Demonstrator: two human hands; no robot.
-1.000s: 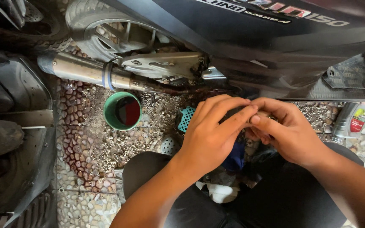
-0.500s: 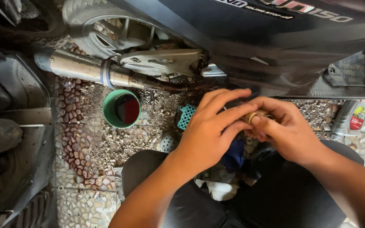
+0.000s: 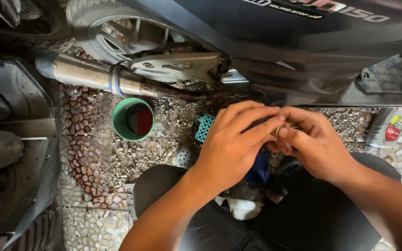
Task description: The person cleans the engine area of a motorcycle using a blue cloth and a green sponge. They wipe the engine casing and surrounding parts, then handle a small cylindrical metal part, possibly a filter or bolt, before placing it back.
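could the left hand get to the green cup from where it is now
Probably yes. The left hand is busy with the right hand on a small ring-shaped part, but only bare gravel lies between it and the green cup.

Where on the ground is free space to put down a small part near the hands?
Bare gravel lies between the green round plastic cup and the teal perforated plastic piece. More pebbled floor is free left of the knee. It is crowded under both hands, where the left hand and right hand meet.
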